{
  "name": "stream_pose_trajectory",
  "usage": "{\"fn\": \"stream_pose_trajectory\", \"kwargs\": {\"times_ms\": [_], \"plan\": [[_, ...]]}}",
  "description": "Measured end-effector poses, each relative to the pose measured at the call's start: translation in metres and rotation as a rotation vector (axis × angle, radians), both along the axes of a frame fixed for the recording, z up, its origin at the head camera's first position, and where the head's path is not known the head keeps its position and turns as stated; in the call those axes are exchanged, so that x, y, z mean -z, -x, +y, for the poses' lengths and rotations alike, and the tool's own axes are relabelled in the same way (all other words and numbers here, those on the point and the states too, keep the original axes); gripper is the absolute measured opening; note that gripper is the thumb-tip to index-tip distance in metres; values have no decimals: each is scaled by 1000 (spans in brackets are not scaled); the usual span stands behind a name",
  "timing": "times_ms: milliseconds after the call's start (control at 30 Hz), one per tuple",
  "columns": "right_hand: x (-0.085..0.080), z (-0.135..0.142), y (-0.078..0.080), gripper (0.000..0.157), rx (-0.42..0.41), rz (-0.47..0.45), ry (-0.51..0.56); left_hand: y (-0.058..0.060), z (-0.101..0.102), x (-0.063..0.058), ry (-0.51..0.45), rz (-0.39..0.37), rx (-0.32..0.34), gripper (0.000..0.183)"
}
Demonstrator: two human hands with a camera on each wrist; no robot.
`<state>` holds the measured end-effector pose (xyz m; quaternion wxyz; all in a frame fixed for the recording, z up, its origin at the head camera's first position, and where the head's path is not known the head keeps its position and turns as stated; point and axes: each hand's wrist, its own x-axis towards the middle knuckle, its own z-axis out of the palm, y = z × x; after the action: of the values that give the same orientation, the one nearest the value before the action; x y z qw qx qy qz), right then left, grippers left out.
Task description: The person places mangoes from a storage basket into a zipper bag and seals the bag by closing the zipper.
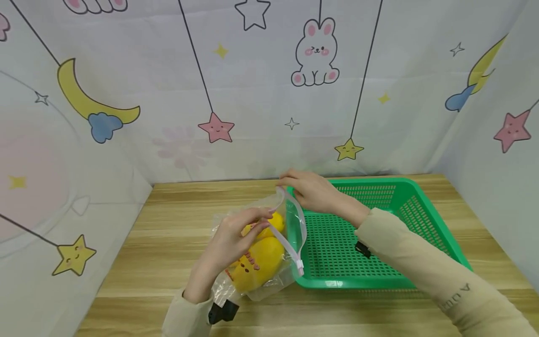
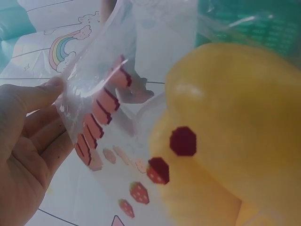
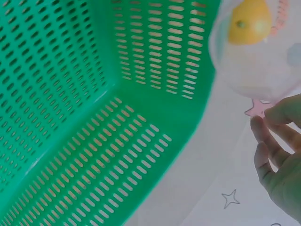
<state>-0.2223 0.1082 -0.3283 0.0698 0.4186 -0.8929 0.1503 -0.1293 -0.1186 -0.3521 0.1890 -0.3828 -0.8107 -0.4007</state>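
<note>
A clear zip bag, printed with strawberries and a small face, lies to the left of the green basket, its mouth spread apart. Inside are yellow fruits, a large one in front and a smaller one behind. My left hand pinches the near lip of the bag; the left wrist view shows thumb and fingers at the film. With thumb and fingertips, my right hand pinches the far end of the lip. A whitish zip slider sits at the near end of the opening.
The green perforated basket stands close against the bag's right side, and my right forearm crosses over it. Under both is a wooden table. A printed white curtain closes off the back and sides.
</note>
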Motion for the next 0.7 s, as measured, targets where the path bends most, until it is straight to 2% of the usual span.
{"fn": "stream_pose_trajectory", "kwargs": {"times_ms": [133,300,700], "plan": [[8,1,4,39,-15,84,-46,0,1,0,12,-6,1,18],[15,0,8,37,-31,110,-58,0,2,0,29,3,9,18],[16,0,15,28,-60,31,53,-3,4,1,43,-4,7,25]]}}
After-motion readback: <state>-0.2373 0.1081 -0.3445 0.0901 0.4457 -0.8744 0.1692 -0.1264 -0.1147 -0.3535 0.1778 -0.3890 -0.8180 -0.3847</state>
